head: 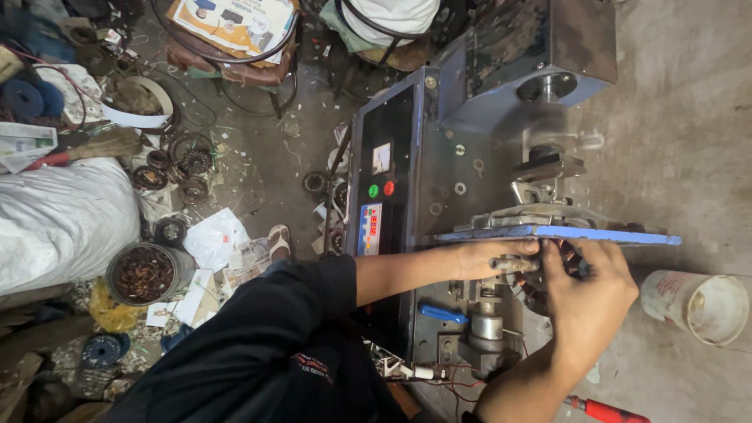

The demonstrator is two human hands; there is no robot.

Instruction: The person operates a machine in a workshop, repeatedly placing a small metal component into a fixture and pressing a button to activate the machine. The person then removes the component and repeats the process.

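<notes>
I stand at a grey metal winding machine (439, 168) with a black control panel carrying a green and a red button. A blue flat plate (619, 235) juts out from its side. Just under that plate, my left hand (489, 257) rests against the machine with its fingers on a small metal spindle part (513, 265). My right hand (587, 294) is curled around a dark round wound part (578, 264) beside the spindle, mostly hidden by the fingers. A grey cylindrical shaft (487, 325) hangs below the hands.
A white plastic bucket (697, 304) sits right of the machine, a red-handled tool (607, 410) lies on the floor below it. Left are a tin of copper wire scraps (143, 274), a white sack (63, 219), several round stators (192, 164) and papers. A blue handle (442, 313) sticks from the machine.
</notes>
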